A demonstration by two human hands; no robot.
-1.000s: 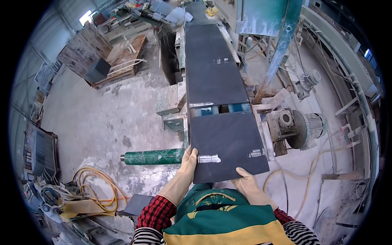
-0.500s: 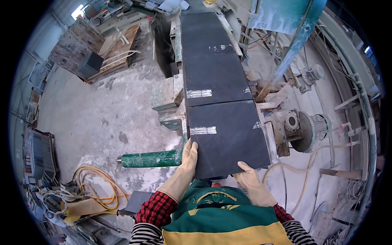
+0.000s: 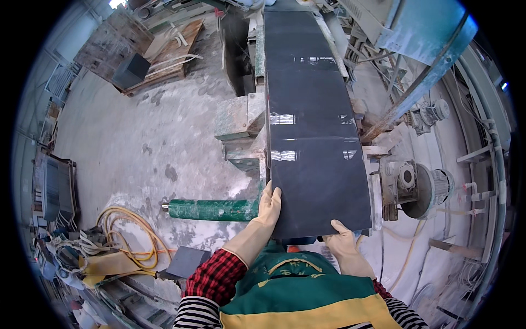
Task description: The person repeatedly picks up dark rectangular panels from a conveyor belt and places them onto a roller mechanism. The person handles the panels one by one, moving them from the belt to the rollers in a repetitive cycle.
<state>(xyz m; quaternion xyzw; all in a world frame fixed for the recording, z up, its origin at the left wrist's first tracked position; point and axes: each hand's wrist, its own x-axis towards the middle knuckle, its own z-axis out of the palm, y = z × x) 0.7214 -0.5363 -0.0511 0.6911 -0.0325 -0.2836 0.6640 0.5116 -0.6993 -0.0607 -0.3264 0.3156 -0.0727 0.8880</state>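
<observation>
A dark grey, smooth stone slab [image 3: 323, 192] lies nearest me, at the near end of a row of similar dark slabs [image 3: 307, 90]. My left hand [image 3: 267, 207], in a cream rubber glove, grips its left edge near the front corner, thumb on top and fingers partly hidden below. My right hand [image 3: 343, 245], gloved alike, holds the near edge toward the right, its thumb over the top and its fingers hidden beneath. Window-like reflections show on the slab faces.
A green roller [image 3: 213, 210] juts out left of the row. Electric motors [image 3: 408, 178] stand close on the right, under a slanting metal post [image 3: 422, 82]. Coiled yellow hose [image 3: 129, 241] and a small dark slab [image 3: 186, 262] lie at lower left.
The view has shifted, so the slabs and my hands appear farther right. Reflections on the near slab have moved toward its far edge. Both hands keep their grip.
</observation>
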